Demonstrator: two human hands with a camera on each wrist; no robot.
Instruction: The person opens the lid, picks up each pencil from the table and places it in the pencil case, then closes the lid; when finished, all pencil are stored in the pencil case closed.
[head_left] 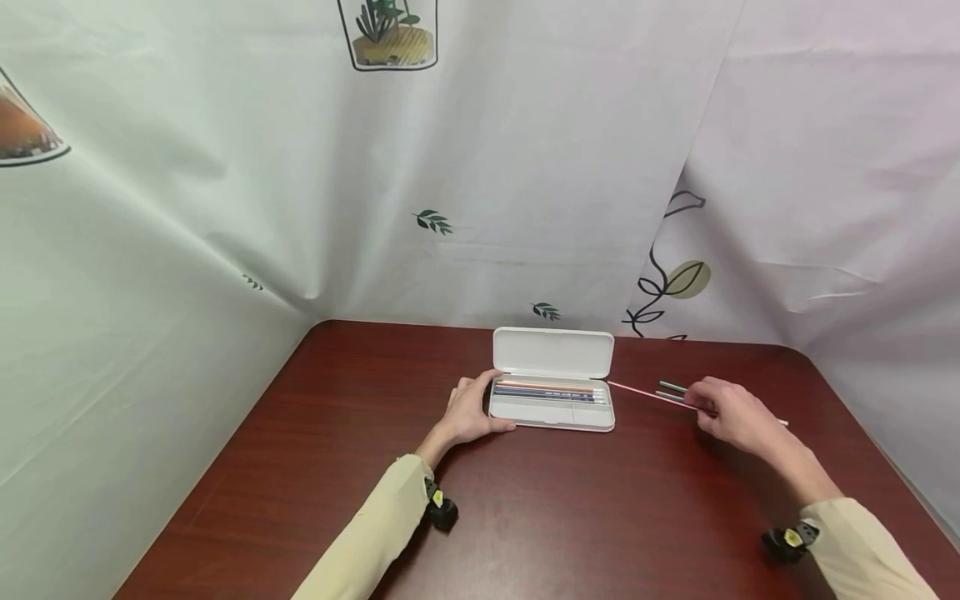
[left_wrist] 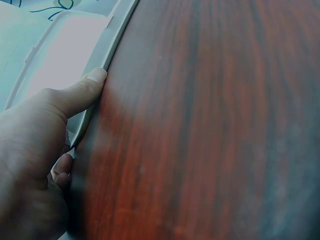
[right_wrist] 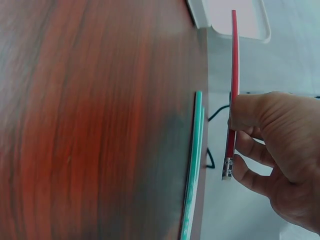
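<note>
An open white pencil case lies on the table with its lid raised at the back. Several pencils lie side by side in its tray. My left hand grips the case's left end, the thumb along the front edge. Off to the right of the case, my right hand pinches a red pencil near its eraser end. The pencil's other end points toward the case, held above the table. Beneath that hand, green pencils lie on the table, partly hidden in the head view.
The dark red wooden table ends at a pale printed cloth hanging behind it and along both sides. A pale pencil end shows beyond the right hand. Each wrist wears a small black camera, the left one near the table surface.
</note>
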